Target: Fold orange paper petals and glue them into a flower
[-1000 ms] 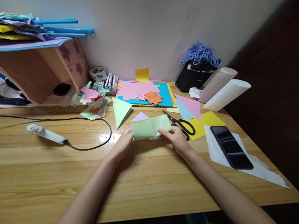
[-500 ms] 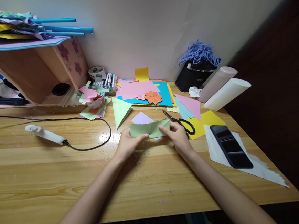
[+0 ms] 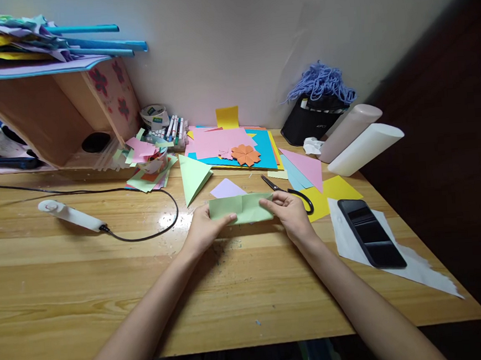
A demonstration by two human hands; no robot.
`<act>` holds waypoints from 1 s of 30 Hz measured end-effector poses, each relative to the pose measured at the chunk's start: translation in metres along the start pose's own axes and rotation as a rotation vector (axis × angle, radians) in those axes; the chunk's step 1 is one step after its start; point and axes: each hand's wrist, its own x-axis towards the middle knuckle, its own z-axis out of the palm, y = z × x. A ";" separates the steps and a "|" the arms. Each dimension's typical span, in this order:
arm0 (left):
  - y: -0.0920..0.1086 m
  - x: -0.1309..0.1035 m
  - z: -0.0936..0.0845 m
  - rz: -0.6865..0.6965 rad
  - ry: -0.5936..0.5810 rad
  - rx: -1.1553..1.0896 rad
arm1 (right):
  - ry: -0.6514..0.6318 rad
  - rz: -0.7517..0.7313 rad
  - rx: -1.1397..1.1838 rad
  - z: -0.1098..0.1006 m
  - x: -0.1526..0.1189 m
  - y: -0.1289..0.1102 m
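Observation:
A folded light green sheet of paper [image 3: 245, 208] is stretched between my two hands above the middle of the table, with a crease down its centre. My left hand [image 3: 202, 227] grips its left end, thumb lying along the lower edge. On the right end, my right hand [image 3: 291, 215] pinches the paper between thumb and fingers. A lilac paper [image 3: 226, 187] lies just behind it, partly covered. Black-handled scissors [image 3: 302, 197] rest right beside my right hand, partly hidden by it. Behind my left hand is a folded pale green paper triangle [image 3: 194, 178].
Orange paper flower [image 3: 246, 155] lies on stacked coloured sheets [image 3: 264, 159] at the back. A phone [image 3: 372, 233] rests on white paper at right. A white corded tool [image 3: 72, 215] lies at left, near a cup of paper scraps [image 3: 151, 162]. An open box [image 3: 113, 101] stands back left.
The green paper has flattened a little between my hands, and my right thumb has slid slightly to the right. My right hand now covers more of the scissors' handles.

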 end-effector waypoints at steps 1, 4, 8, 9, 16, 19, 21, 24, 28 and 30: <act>0.001 0.001 -0.002 0.002 0.003 0.027 | 0.014 0.001 -0.015 -0.001 0.001 0.001; 0.004 0.003 -0.007 0.085 0.016 0.104 | 0.044 0.002 -0.070 -0.001 0.003 0.004; 0.007 0.004 -0.012 0.091 -0.040 0.125 | -0.006 0.024 -0.127 0.004 -0.001 0.003; 0.006 0.003 -0.012 0.076 -0.061 0.132 | -0.029 0.029 -0.131 0.005 -0.002 0.002; -0.002 0.001 -0.011 0.163 -0.093 0.315 | -0.128 0.054 -0.150 0.009 -0.006 0.007; -0.003 0.001 -0.011 0.172 -0.091 0.347 | -0.142 0.060 -0.127 0.008 -0.004 0.010; -0.004 0.001 -0.011 0.170 -0.091 0.361 | -0.148 0.057 -0.119 0.007 -0.004 0.012; -0.005 0.002 -0.011 0.175 -0.092 0.369 | -0.154 0.066 -0.113 0.006 -0.004 0.012; -0.007 0.003 -0.011 0.177 -0.092 0.364 | -0.148 0.077 -0.132 0.007 -0.004 0.010; -0.008 0.004 -0.011 0.177 -0.096 0.361 | -0.144 0.079 -0.150 0.007 -0.004 0.009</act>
